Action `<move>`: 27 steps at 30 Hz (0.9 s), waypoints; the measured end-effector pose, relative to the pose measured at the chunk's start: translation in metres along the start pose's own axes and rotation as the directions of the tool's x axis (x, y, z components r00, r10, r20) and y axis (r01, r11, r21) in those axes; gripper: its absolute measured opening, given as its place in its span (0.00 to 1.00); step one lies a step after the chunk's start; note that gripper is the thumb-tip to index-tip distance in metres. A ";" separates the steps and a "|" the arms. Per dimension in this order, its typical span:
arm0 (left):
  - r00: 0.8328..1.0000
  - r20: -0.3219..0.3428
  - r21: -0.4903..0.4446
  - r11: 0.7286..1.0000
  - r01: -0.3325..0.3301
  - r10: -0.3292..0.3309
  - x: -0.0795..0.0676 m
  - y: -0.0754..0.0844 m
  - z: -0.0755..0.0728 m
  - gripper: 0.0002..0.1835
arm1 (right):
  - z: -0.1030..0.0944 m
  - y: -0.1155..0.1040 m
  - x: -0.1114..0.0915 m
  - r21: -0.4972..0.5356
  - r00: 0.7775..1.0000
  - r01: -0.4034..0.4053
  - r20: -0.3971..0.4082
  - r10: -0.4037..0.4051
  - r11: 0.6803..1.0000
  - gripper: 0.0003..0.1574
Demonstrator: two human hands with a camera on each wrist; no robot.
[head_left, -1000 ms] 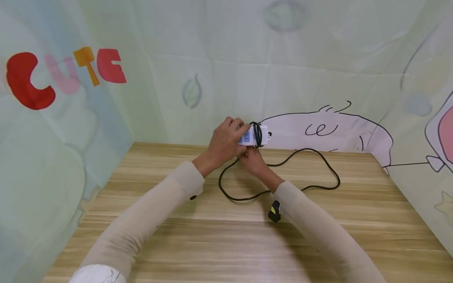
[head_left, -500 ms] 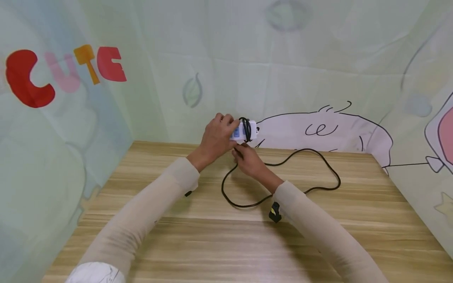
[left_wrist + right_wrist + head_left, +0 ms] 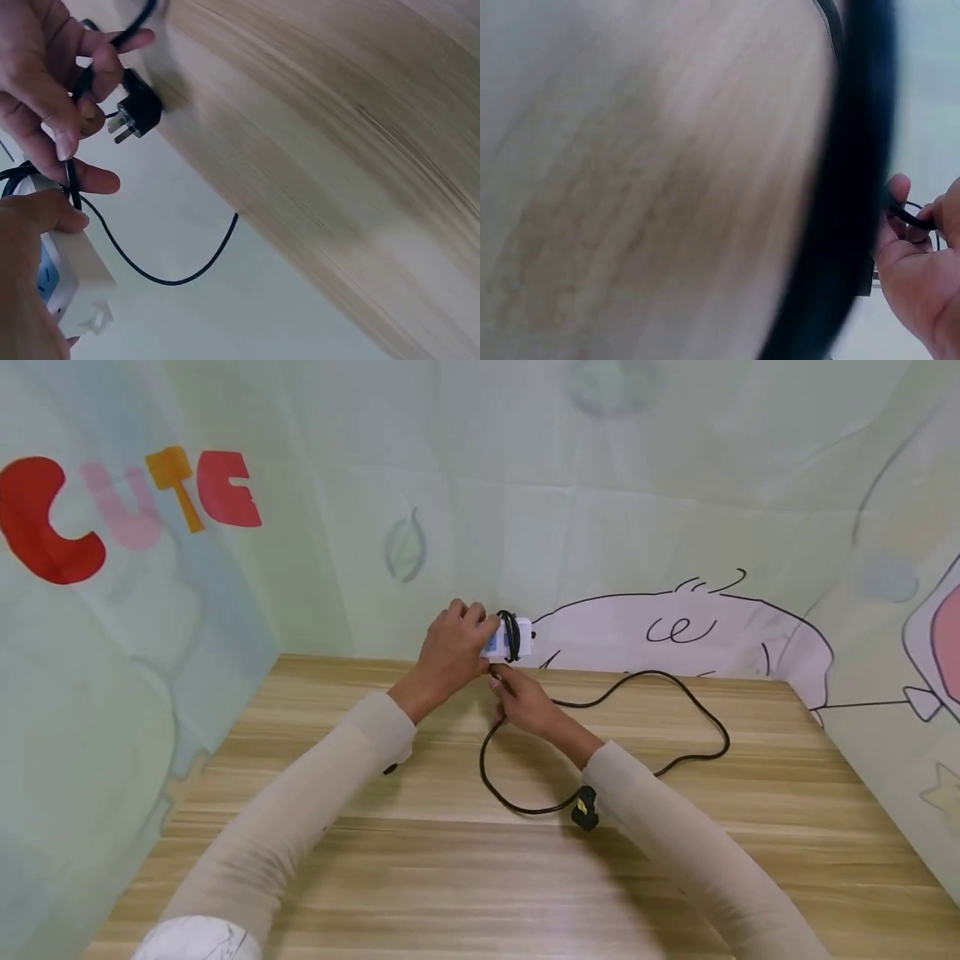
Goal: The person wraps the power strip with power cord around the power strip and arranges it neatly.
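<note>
My left hand (image 3: 453, 647) grips one end of a white power strip (image 3: 524, 638) with blue sockets, held up near the back wall. Several turns of black cord wrap the strip's other end. Just below it, my right hand (image 3: 528, 703) pinches the black power cord (image 3: 531, 812) between thumb and fingers. In the left wrist view, the left thumb presses the cord against the strip's side, and the black plug (image 3: 142, 109) with its metal prongs hangs beyond the right hand. A blurred stretch of cord crosses close in front of the right wrist camera.
A loose loop of cord lies on the wood-grain table (image 3: 450, 877), passing under the right forearm. The printed cloth wall (image 3: 495, 552) stands at the table's back edge, with others at both sides. A small black device (image 3: 585, 810) sits at the right cuff.
Both hands and the power strip have moved left. The right hand has come out from under the strip, drawing the cord, and the loop's near side has shifted toward me.
</note>
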State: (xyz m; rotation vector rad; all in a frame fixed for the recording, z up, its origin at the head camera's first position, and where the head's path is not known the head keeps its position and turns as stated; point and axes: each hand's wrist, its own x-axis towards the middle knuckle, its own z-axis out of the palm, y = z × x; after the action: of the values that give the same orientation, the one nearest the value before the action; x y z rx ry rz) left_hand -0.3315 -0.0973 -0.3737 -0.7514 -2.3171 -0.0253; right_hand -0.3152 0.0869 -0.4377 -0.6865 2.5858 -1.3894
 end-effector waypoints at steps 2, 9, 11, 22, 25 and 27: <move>1.000 0.000 0.029 0.999 -0.023 0.023 -0.001 -0.002 0.002 0.28 | 0.000 -0.002 -0.001 0.022 1.000 -0.012 0.012 0.012 1.000 0.27; 0.999 0.047 0.113 0.994 -0.007 0.002 -0.009 -0.014 0.007 0.21 | -0.005 -0.010 -0.001 0.063 0.997 -0.056 0.062 0.052 0.996 0.30; 0.998 0.064 0.111 0.994 0.003 -0.011 -0.012 -0.017 0.008 0.21 | -0.007 -0.013 -0.001 0.084 0.994 -0.068 0.092 0.060 0.994 0.30; 0.997 0.069 0.087 0.996 0.028 -0.034 -0.019 -0.023 0.012 0.24 | -0.004 -0.019 -0.004 0.259 0.975 -0.147 0.203 0.095 0.955 0.17; 0.998 0.057 0.079 0.996 0.032 -0.037 -0.019 -0.023 0.013 0.24 | -0.007 -0.021 -0.006 0.239 0.973 -0.136 0.215 0.084 0.961 0.16; 0.998 0.049 0.074 0.997 0.035 -0.039 -0.018 -0.024 0.014 0.24 | -0.010 -0.023 -0.007 0.227 0.970 -0.127 0.230 0.074 0.966 0.16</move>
State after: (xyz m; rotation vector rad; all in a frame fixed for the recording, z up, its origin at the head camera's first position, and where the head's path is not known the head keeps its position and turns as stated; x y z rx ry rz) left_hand -0.3415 -0.1232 -0.3910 -0.6796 -2.3658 0.0621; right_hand -0.3050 0.0869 -0.4140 -0.6220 2.2049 -1.4703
